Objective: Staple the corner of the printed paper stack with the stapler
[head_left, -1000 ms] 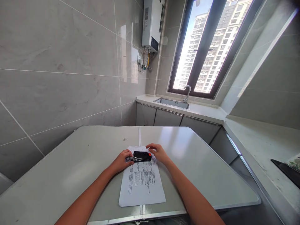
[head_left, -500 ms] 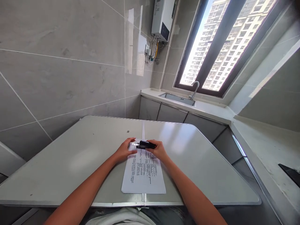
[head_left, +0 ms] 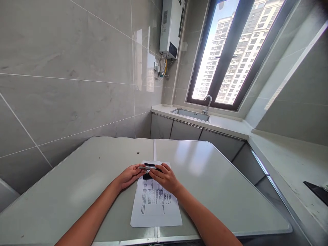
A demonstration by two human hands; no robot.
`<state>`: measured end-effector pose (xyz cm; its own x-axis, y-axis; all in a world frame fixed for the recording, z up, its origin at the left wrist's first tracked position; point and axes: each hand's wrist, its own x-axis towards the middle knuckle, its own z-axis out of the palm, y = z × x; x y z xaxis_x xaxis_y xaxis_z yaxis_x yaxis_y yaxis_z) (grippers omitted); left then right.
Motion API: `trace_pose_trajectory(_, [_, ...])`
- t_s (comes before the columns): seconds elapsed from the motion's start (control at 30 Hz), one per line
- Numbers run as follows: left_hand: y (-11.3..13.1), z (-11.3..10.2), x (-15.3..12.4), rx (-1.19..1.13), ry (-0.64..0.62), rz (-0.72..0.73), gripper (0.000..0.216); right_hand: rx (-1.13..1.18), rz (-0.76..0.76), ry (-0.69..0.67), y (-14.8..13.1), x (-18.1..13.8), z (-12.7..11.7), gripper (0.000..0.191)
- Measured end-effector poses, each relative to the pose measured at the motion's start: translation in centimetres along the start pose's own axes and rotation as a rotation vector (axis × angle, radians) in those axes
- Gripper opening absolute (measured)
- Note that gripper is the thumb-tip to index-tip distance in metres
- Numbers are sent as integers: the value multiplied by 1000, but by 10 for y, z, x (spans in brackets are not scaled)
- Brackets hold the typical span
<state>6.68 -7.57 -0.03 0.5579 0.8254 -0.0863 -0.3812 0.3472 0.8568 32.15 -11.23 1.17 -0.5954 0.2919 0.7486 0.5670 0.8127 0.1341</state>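
Looking forward and down from the head, near above the glossy, pale-grey, round-cornered bench, toward the dark-framed glass window.

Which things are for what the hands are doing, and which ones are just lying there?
For the job:
- black stapler, with the right hand gripping it and the left hand at its silver end
- printed paper, under the stapler

Just lying there, it seems:
- tiny dark bits, too small to name
- dark flat thing, far right
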Motion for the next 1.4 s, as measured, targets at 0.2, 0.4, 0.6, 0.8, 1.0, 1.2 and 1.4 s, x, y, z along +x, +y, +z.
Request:
trace_pose_trajectory(0.2, [5, 0, 3, -102, 190, 91, 9, 440, 724, 39, 8, -1, 5, 35])
trace_pose_trajectory(0.4, [14, 10, 0, -158, 90, 165, 23, 771, 846, -301, 23, -12, 2, 30])
trace_pose_trajectory(0.6, [16, 17, -5, 7, 76, 190, 19, 459, 653, -106, 12, 4, -12, 37])
trace_pose_trajectory(0.8, [14, 21, -11, 215, -109, 239, 28, 286, 256, -69, -17, 29, -2, 32])
trace_pose_trajectory(1.0, [11, 20, -9, 251, -89, 292, 34, 285, 149, -64, -31, 42, 14, 30])
trace_pose_trajectory(1.2, [15, 20, -11, 184, -34, 377, 39, 351, 413, 85, 21, 27, 14, 18])
trace_pose_trajectory(1.4, [14, 18, -9, 77, 28, 419, 36, 217, 1003, 28, 136, -33, 6, 12])
